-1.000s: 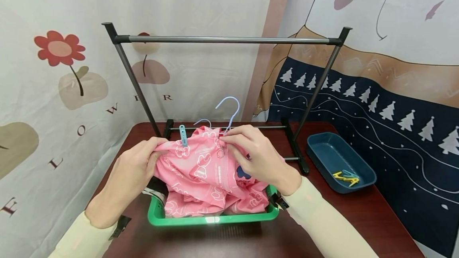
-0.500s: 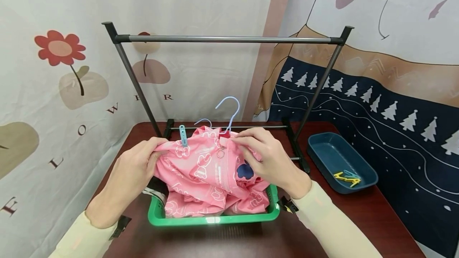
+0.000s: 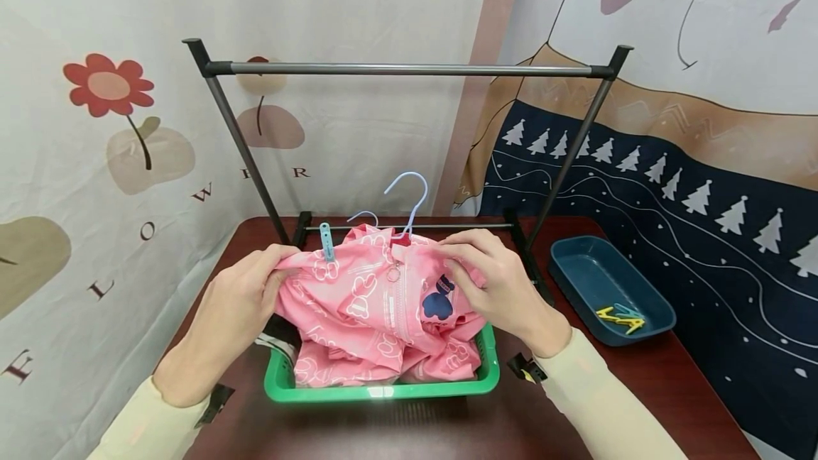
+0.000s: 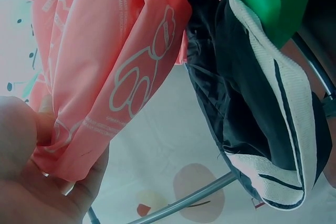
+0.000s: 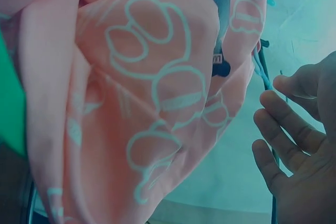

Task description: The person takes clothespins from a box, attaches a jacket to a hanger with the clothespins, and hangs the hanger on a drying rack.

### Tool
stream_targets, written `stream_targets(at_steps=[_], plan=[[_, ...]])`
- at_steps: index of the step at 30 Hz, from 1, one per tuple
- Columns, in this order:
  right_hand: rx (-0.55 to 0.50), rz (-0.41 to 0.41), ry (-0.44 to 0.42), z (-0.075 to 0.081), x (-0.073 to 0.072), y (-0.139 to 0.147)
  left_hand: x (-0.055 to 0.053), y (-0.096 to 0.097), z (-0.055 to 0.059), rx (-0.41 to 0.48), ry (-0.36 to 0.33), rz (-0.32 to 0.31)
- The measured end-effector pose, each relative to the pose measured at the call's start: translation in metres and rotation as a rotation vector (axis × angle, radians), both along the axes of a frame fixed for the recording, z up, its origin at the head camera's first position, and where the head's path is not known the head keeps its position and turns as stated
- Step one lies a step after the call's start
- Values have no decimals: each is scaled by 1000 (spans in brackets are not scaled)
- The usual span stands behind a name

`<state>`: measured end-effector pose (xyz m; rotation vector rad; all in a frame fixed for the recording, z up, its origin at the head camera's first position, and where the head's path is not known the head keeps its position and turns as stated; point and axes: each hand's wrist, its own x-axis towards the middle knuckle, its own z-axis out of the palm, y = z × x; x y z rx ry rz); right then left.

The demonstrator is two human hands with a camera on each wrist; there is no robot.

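Note:
A pink zip jacket (image 3: pixel 361 289) with white cartoon outlines lies heaped in a green basket (image 3: pixel 383 395), its upper part raised. A pale blue hanger (image 3: pixel 418 201) has its hook standing out of the jacket's neck. One blue clothespin (image 3: pixel 326 242) is clipped to the jacket's top edge on the left. My left hand (image 3: pixel 239 311) pinches the pink fabric at the left shoulder, thumb and fingers around it in the left wrist view. Beside the right shoulder is my right hand (image 3: pixel 505 289), its loosely bent fingers (image 5: pixel 286 121) apart from the fabric in the right wrist view.
A grey clothes rack (image 3: pixel 409 69) stands behind the basket. To the right, a dark blue tray (image 3: pixel 588 261) holds several yellow and blue clothespins (image 3: pixel 623 319). A second hook (image 3: pixel 363 216) shows behind the jacket. Black fabric with white trim (image 4: pixel 247 98) hangs over the basket's left side.
My right hand has moved right from beside the zipper and collar along the jacket's top edge, uncovering more of the dark bear print. The left hand keeps its hold in place.

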<state>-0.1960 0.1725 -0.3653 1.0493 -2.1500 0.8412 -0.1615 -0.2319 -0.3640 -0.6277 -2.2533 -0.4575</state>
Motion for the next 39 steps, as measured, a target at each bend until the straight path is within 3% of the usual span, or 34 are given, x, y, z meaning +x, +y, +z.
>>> stream_targets(at_steps=[24, 39], plan=[[-36, -70, -79, -17, 0, 36, 2, -1, -1, -4, -15, -8], [7, -183, -98, -22, 0, 58, 3, -2, -2, 1, -19, -1]])
